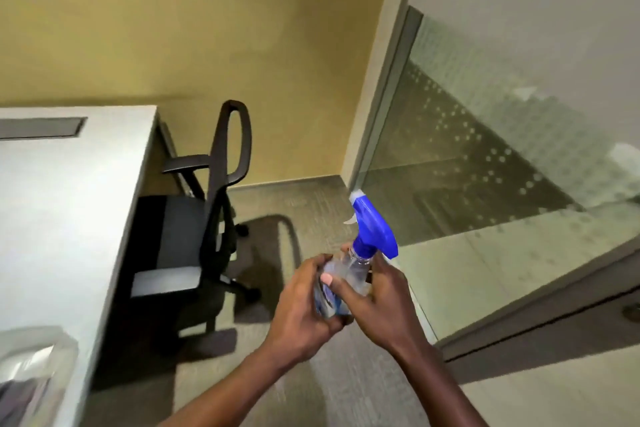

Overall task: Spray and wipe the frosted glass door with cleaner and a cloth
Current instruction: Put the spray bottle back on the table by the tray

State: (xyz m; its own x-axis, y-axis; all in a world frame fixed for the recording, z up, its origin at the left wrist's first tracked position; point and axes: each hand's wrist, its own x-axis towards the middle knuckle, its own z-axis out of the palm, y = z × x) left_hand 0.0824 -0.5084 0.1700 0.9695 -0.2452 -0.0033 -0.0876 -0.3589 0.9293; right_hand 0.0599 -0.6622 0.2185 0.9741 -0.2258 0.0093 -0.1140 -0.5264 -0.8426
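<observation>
A yellow wall (207, 28) backs a desk (69, 201) and office chair (211, 204). Both the left hand (304, 302) and right hand (377, 298) clasp the spray bottle (360, 253) beside the frosted glass door (502, 156).

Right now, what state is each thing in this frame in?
spray bottle: upright, tilted slightly, held by both hands, nozzle toward the far wall
left hand: grip closed on the bottle body
right hand: grip closed on the bottle below the neck
frosted glass door: no spray or cloth on it
office chair: unoccupied, beside the desk
</observation>
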